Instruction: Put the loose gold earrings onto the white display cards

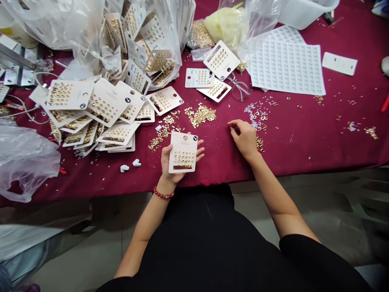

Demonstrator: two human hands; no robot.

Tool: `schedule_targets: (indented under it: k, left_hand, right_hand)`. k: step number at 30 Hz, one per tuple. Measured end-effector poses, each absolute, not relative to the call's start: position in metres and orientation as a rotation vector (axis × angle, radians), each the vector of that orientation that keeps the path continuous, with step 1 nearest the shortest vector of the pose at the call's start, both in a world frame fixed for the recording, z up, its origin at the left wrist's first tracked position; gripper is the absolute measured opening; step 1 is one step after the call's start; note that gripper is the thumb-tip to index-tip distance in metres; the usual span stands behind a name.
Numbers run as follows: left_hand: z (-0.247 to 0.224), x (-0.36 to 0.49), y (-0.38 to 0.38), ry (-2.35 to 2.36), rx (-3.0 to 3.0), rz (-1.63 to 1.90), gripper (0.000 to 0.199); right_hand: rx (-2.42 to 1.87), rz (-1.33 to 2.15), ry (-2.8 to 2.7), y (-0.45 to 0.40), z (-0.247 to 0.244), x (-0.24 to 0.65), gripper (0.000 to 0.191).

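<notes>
My left hand [166,161] holds a white card of gold stud earrings [183,152] upright on its open palm, with the thumb hidden behind the card. My right hand [244,138] rests on the table with its fingertips pinched together. Whether they hold a tiny piece is too small to tell. Small gold hoops [259,143] lie just right of that hand. A heap of loose gold earrings [200,115] sits above and between my hands. Many filled earring cards [106,105] lie piled to the left.
A maroon tablecloth [304,138] covers the table, scattered with small gold pieces. Behind lie a white sheet of labels [287,69] and wire-rimmed glasses [240,87]. Clear plastic bags [26,160] bulge at the left and back. Two small white objects [129,164] sit near the table's front edge.
</notes>
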State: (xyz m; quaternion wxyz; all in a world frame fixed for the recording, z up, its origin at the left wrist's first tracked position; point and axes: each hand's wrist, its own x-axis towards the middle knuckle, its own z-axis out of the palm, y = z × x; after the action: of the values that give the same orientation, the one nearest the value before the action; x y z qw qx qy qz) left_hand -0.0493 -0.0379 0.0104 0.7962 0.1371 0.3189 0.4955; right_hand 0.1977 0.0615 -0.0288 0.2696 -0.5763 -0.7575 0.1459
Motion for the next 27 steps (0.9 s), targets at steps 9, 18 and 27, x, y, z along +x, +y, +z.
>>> schedule_targets:
  k: [9, 18, 27]
  left_hand:
    - [0.012, -0.043, -0.035, 0.728, 0.414, 1.313, 0.083]
    - [-0.002, -0.034, -0.039, 0.867, 0.600, 1.536, 0.076]
    - [-0.003, -0.037, -0.040, 0.932, 0.615, 1.589, 0.075]
  right_hand:
    - [-1.414, 0.643, -1.613, 0.052, -0.020, 0.185, 0.011]
    - [-0.944, 1.158, -1.678, -0.030, 0.025, 0.113, 0.010]
    - [-0.925, 1.391, -1.385, -0.046, 0.025, 0.083, 0.017]
